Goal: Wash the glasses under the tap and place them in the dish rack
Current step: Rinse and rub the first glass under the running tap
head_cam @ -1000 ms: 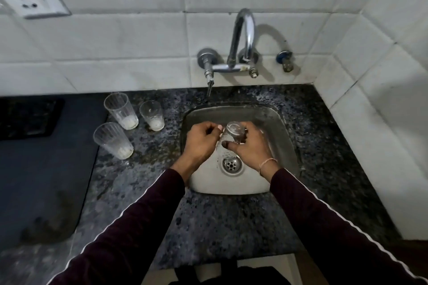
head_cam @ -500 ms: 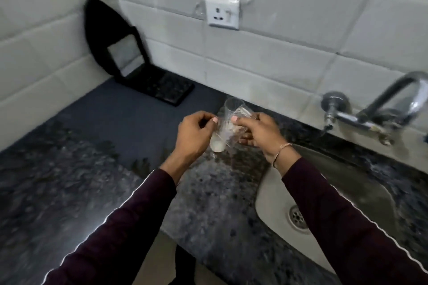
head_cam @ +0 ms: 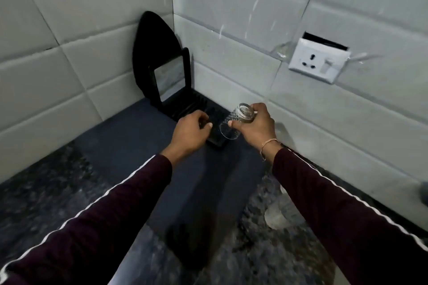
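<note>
My right hand (head_cam: pixel 257 126) grips a clear ribbed glass (head_cam: pixel 235 122), turned mouth-down and tilted, just above the near right corner of the black dish rack (head_cam: pixel 183 106). The rack lies flat in the corner of the counter, with its upright back panel against the tiled walls. My left hand (head_cam: pixel 191 133) hovers over the rack's front edge with its fingers curled and nothing visibly in it. Under my right forearm another glass (head_cam: pixel 283 211) stands blurred on the counter.
A dark blue mat (head_cam: pixel 143 152) covers the speckled granite counter (head_cam: pixel 46 192) in front of the rack. A white wall socket (head_cam: pixel 318 62) sits on the right wall above the counter. Tiled walls close the corner on two sides.
The view swung left from the sink to the corner. Both hands carried the glass from over the drain to the rack; the left hand let go and the glass now points mouth-down.
</note>
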